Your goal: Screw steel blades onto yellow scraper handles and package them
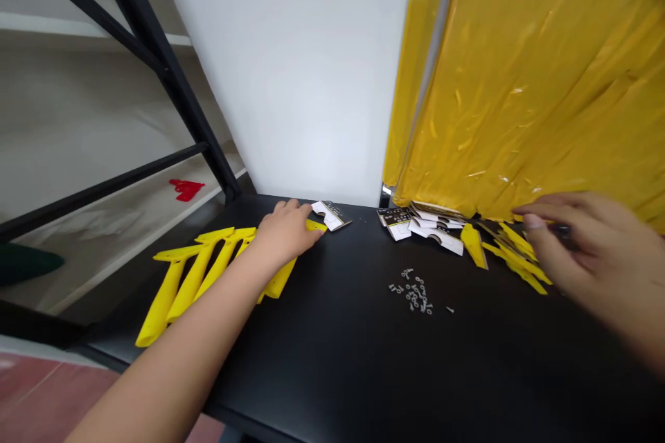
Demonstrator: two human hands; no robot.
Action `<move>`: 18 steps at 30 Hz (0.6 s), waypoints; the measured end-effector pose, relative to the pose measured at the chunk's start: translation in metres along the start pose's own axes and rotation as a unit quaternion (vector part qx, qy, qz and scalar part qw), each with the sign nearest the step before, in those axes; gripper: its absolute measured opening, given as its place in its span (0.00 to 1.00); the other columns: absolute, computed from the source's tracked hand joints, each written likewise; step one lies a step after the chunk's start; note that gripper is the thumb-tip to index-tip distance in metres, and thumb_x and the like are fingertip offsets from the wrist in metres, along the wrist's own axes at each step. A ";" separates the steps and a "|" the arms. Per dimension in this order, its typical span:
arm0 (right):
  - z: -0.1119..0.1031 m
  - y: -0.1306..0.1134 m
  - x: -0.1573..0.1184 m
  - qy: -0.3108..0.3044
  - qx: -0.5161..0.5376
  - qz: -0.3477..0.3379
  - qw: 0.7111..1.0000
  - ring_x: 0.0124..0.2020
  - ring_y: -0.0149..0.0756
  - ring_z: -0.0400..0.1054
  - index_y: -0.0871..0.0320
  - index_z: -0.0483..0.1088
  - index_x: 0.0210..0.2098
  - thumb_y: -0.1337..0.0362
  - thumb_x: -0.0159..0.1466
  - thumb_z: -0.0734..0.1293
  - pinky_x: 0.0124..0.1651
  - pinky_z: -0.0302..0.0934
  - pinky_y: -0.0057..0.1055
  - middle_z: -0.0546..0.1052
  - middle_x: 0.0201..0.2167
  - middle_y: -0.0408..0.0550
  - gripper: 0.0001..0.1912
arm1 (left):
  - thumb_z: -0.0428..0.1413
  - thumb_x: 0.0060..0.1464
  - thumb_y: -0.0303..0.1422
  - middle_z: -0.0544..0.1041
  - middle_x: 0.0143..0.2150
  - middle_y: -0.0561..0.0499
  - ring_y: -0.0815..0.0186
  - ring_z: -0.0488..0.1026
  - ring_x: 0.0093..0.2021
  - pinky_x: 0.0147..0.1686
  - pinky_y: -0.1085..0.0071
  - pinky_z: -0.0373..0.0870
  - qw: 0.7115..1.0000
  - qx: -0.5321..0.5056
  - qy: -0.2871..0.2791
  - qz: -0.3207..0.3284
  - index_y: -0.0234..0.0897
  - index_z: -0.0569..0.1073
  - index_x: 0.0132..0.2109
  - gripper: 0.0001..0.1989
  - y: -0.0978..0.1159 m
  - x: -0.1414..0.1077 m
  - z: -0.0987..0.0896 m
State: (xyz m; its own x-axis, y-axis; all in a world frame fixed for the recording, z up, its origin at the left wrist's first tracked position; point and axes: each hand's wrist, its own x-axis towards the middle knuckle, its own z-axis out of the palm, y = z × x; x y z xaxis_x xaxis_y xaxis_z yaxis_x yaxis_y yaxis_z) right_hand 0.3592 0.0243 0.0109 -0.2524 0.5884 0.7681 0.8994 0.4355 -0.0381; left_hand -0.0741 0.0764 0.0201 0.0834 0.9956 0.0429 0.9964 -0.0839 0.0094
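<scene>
My left hand (288, 234) rests over a yellow plastic T-shaped piece (278, 279), its fingers curled around it. A white printed card (331, 214) lies just past those fingertips. Several similar yellow pieces (194, 282) lie side by side to the left of that hand. My right hand (584, 242) hovers at the far right beside a heap of narrow yellow pieces (517, 256), with something dark between its fingers. A stack of white cards (426, 228) lies near the back edge, and small metal fasteners (413, 294) are scattered in front of it.
All of this lies on a black tabletop (332, 374). A white wall (291, 83) rises behind it, and a crinkled yellow plastic sheet (519, 83) hangs at the back right. A black metal shelf frame (156, 83) with a red object (185, 188) stands at the left.
</scene>
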 end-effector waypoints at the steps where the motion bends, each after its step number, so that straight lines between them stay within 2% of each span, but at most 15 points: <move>1: 0.006 -0.004 0.001 -0.027 0.014 -0.006 1.000 0.49 0.54 0.77 0.49 0.73 0.51 0.57 0.73 0.63 0.53 0.70 0.50 0.79 0.48 0.54 0.11 | 0.52 0.65 0.49 0.72 0.69 0.34 0.39 0.66 0.69 0.62 0.46 0.69 1.000 -0.002 -0.007 0.006 0.35 0.70 0.71 0.34 -0.002 0.003 0.003; 3: 0.014 -0.005 0.001 -0.068 0.043 0.004 0.997 0.49 0.53 0.77 0.48 0.72 0.53 0.59 0.74 0.60 0.52 0.71 0.49 0.79 0.48 0.54 0.12 | 0.50 0.66 0.51 0.63 0.77 0.37 0.41 0.59 0.75 0.68 0.47 0.63 0.999 -0.007 -0.024 0.034 0.38 0.63 0.76 0.38 -0.003 0.007 0.009; 5: 0.018 -0.002 0.000 -0.085 0.060 0.025 0.994 0.48 0.53 0.78 0.48 0.72 0.53 0.61 0.74 0.59 0.50 0.71 0.48 0.79 0.47 0.54 0.13 | 0.50 0.67 0.53 0.56 0.81 0.42 0.43 0.52 0.79 0.72 0.46 0.56 0.997 -0.011 -0.047 0.066 0.42 0.60 0.78 0.39 -0.002 0.011 0.016; 9: 0.019 0.006 -0.002 -0.103 0.082 0.032 0.991 0.48 0.50 0.78 0.50 0.74 0.51 0.62 0.72 0.60 0.51 0.72 0.46 0.80 0.46 0.52 0.13 | 0.48 0.70 0.51 0.60 0.80 0.47 0.47 0.46 0.81 0.76 0.44 0.43 0.988 -0.013 -0.088 0.126 0.44 0.64 0.76 0.34 0.004 0.014 0.026; 12: 0.017 0.008 -0.003 -0.117 0.088 0.038 0.989 0.49 0.48 0.79 0.51 0.75 0.51 0.63 0.71 0.61 0.53 0.72 0.43 0.81 0.48 0.51 0.13 | 0.48 0.71 0.50 0.63 0.78 0.48 0.51 0.45 0.82 0.78 0.47 0.38 0.980 -0.016 -0.086 0.181 0.44 0.64 0.76 0.32 0.010 0.008 0.028; 15: 0.018 0.010 -0.003 -0.129 0.077 0.053 0.987 0.50 0.47 0.79 0.52 0.76 0.50 0.63 0.71 0.61 0.55 0.72 0.42 0.83 0.49 0.50 0.14 | 0.50 0.71 0.50 0.64 0.78 0.46 0.50 0.52 0.80 0.78 0.48 0.40 0.970 -0.021 -0.074 0.232 0.44 0.66 0.75 0.31 0.019 -0.002 0.026; 18: 0.020 0.014 -0.002 -0.147 0.053 0.081 0.984 0.50 0.47 0.79 0.54 0.77 0.49 0.61 0.70 0.60 0.56 0.72 0.42 0.84 0.50 0.51 0.15 | 0.50 0.72 0.49 0.65 0.77 0.43 0.50 0.61 0.76 0.76 0.53 0.52 0.965 -0.032 -0.063 0.254 0.42 0.68 0.74 0.31 0.032 -0.015 0.024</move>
State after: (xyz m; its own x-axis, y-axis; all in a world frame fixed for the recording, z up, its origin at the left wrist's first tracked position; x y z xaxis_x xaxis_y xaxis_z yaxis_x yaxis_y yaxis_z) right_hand 0.3650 0.0429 -0.0041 -0.2154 0.8212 0.5284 0.8983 0.3789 -0.2227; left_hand -0.0436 0.0597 -0.0044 0.5651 0.8225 -0.0646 0.8245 -0.5601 0.0803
